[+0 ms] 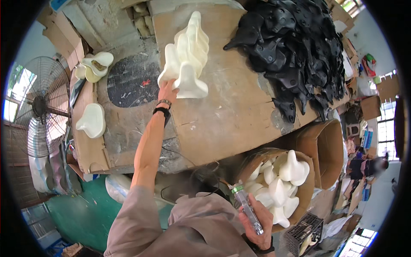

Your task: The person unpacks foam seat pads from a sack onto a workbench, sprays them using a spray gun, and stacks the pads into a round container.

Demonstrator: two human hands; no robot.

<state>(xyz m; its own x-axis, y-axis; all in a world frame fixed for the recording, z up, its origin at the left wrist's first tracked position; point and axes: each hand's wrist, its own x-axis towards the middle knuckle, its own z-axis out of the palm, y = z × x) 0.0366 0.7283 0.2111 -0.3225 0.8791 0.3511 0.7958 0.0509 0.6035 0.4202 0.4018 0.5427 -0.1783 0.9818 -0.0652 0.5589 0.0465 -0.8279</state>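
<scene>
**Stack of cream shells could topple at the far edge**

Fingers of the left hand [166,91] close around the near end of a nested stack of cream moulded shells [188,55], which lies on the cardboard-covered worktop [222,115] toward its far edge, roughly midway along. The grip takes only the lowest pieces; the upper shells lean away toward the far edge, held by nothing but their fit into one another. My guess is that a quick pull or lift from this end would let the top ones slide off and tumble onto the boards behind.

Right hand [257,218] is wrapped firmly round a slim metal tool with a green collar [247,205], held low beside the person's chest, its tip pointing up toward a round bin [306,192] full of more cream shells [280,184] just off the near right corner of the worktop. With the eyes on the stack, that tool could stray into the bin's rim or the pieces in it.

Black moulded parts [299,51] are heaped across the far right corner, well apart from the stack. Loose cream shells [92,120] sit at the left edge, one close to the brink, where a knock of the elbow might send it down. A standing fan [38,107] is beyond that edge.
</scene>
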